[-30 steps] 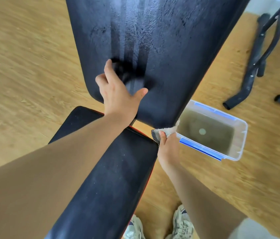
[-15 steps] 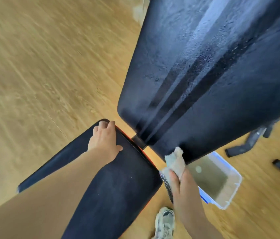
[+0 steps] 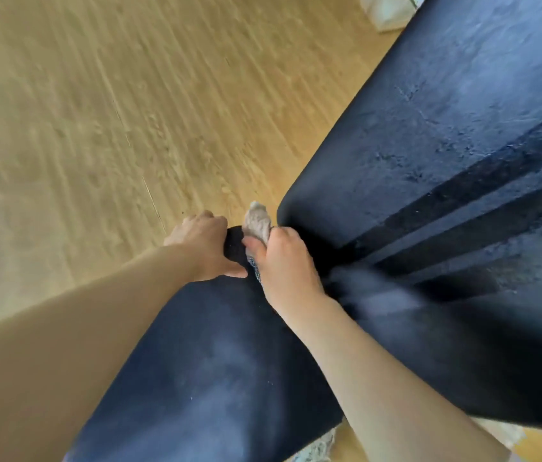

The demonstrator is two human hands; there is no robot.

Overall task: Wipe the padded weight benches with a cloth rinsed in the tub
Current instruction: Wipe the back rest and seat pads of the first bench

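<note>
The black padded seat pad point(image 3: 203, 371) of the weight bench runs from the bottom centre up to the middle of the head view. Its larger back pad point(image 3: 446, 168) fills the right side and shows wet streaks. My left hand point(image 3: 201, 248) grips the far left corner of the seat pad, fingers curled over its edge. My right hand point(image 3: 284, 258) holds a bunched pale cloth point(image 3: 258, 221) at the far end of the seat pad, close to the gap between the two pads. The tub is hidden behind the back pad.
Wooden floor point(image 3: 96, 128) spreads over the left and top. A white object point(image 3: 386, 11) lies at the top right corner beside the back pad. Part of a shoe point(image 3: 319, 448) shows under the seat pad at the bottom.
My right hand has carried the cloth from the tub side across to the far end of the seat pad. My left hand has left the back pad and now grips the seat's corner.
</note>
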